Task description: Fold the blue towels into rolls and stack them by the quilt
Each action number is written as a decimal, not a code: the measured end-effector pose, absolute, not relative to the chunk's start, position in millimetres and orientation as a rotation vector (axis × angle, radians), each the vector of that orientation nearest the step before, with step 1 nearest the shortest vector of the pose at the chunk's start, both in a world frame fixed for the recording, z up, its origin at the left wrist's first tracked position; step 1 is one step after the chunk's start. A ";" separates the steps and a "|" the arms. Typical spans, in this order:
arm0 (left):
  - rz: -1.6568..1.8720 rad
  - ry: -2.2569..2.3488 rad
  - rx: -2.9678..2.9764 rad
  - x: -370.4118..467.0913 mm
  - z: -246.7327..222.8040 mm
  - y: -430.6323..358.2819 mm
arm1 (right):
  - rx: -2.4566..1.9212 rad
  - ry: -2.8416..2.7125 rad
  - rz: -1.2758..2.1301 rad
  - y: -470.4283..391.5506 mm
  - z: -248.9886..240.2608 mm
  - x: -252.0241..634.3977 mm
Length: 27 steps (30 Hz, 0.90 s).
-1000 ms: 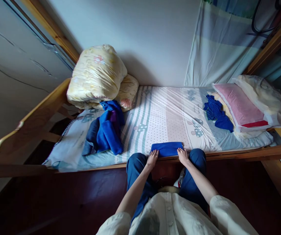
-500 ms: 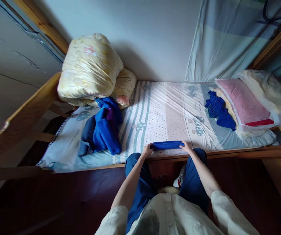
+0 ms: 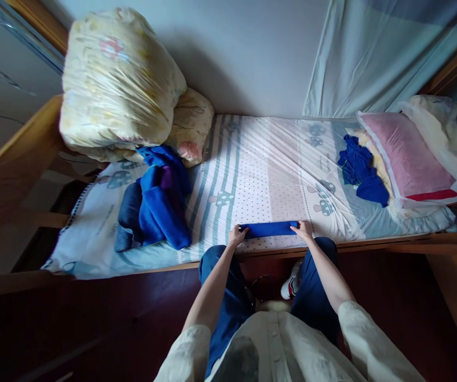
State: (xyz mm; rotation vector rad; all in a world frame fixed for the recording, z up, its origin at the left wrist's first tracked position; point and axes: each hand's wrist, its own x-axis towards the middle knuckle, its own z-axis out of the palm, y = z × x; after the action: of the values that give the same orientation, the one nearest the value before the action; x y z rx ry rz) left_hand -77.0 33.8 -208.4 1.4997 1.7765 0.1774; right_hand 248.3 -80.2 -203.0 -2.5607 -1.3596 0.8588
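Observation:
A narrow strip of folded blue cloth (image 3: 270,229) lies level along the front edge of the bed, stretched between my two hands. My left hand (image 3: 237,235) pinches its left end, and my right hand (image 3: 302,229) grips the right end. Several blue garments (image 3: 160,204) are heaped on the mattress to the left, with a dark blue roll (image 3: 129,215) beside them. On the right, a crumpled blue cloth (image 3: 359,167) rests near the pillow.
A large bundled yellow quilt (image 3: 117,85) sits on the bed's left end, over a patterned pillow (image 3: 192,124). A pink pillow (image 3: 409,154) is at the right. The wooden bed rail (image 3: 411,244) runs along the front.
The view has shifted slightly, with the quilt now larger at the left. The blue strip shows a wider, flatter face between my hands, which still hold both ends.

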 end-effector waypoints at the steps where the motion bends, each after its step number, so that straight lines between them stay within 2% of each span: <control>1: 0.155 1.767 1.501 -77.2 -209.4 34.8 | -2.558 -1.354 0.861 -80.0 -204.7 248.5; 12: 0.078 1.739 1.531 -78.3 -217.3 35.2 | -2.588 -1.340 0.855 -79.5 -211.4 247.7; 27: 0.266 1.882 1.336 -76.1 -204.6 4.4 | -2.641 -1.231 0.712 -91.4 -202.3 232.9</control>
State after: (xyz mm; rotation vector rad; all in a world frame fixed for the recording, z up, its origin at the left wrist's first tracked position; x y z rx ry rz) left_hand -76.1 4.4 -204.6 1.3357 1.8825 0.2658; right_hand 232.9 -91.4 -202.3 -2.6414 -1.2310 0.7115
